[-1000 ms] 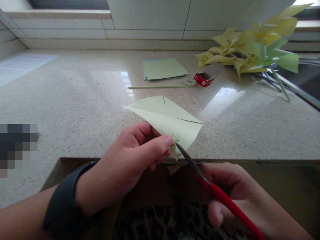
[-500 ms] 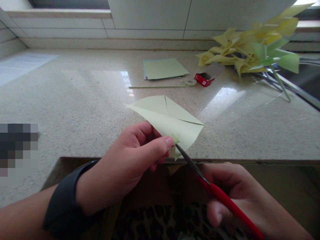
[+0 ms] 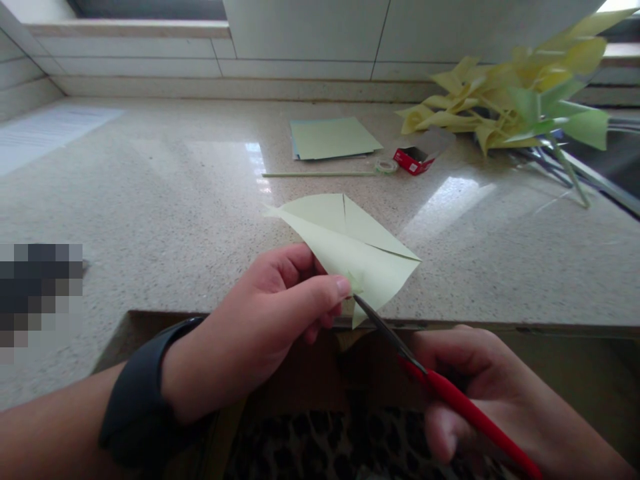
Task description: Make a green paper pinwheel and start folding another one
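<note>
Cloth with a dark, blotched animal print is nearest me, below and between the two hands. A smooth, dark band wraps the left wrist. Over my feed I see the left hand closed in a pinch, thumb on top and fingers beneath, gripping pale green paper by its near side. The right hand curls round the red handles of the scissors, whose slim grey metal blades slant up toward the left thumb. The tip sits at a small turned-in corner of the paper just beside that thumb; I cannot tell whether any paper lies between the blades.

The sheet is matte and thin, held just ahead of the left fingers, over the front edge of the speckled, polished stone counter. Its near half bows in a soft curve, its far left corner narrows to a point, and two straight slits run in from the far and right corners.

Beyond the hands I make out a slender stick, a small ring of tape near its right end and an open red box, then a flat paper stack. Past the right hand, yellow pinwheels with curled, papery blades crowd a green pinwheel. Far ahead of the left hand lies a white sheet, then pale wall tiles
</note>
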`<state>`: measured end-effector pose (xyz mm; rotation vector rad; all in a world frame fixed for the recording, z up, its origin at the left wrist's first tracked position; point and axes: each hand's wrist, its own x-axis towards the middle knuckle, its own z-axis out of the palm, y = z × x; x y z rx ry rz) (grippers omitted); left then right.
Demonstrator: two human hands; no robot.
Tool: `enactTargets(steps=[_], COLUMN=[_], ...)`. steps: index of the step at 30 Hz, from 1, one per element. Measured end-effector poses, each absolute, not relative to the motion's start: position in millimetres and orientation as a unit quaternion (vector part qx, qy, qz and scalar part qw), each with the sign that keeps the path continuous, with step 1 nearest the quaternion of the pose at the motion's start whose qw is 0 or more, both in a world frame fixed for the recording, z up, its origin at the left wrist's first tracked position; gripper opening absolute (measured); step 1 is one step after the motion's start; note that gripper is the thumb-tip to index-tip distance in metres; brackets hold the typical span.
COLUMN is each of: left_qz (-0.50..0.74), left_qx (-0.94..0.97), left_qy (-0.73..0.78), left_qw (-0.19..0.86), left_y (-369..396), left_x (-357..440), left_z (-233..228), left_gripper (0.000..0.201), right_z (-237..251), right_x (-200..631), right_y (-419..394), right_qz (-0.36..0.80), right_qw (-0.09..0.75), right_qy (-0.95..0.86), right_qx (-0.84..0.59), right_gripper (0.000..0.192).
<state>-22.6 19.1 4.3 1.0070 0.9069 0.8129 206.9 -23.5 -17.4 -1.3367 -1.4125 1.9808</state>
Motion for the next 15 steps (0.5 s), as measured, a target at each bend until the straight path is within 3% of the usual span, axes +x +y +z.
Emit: enactTargets(steps=[6, 10, 15], left_qz=[0.361, 0.373, 0.367], left_qx=[0.45, 0.441, 0.451], left_qy=[0.396, 0.394, 0.394], left_qw=[0.715, 0.716, 0.712], left_y=[19, 20, 20], left_x=[-24, -23, -23], left_z=[6, 6, 6], left_gripper=[0.008, 0.014, 0.013], right_z=[-17, -16, -14], right_x=[210, 214, 228], right_y=[-22, -21, -26], right_qz=[0.664, 0.625, 0.588], right_qw=[0.17, 0.126, 0.158], right_qy=[-0.538, -0.593, -0.615], right_qx=[-0.491, -0.492, -0.501], right_gripper=[0.045, 0.038, 0.038])
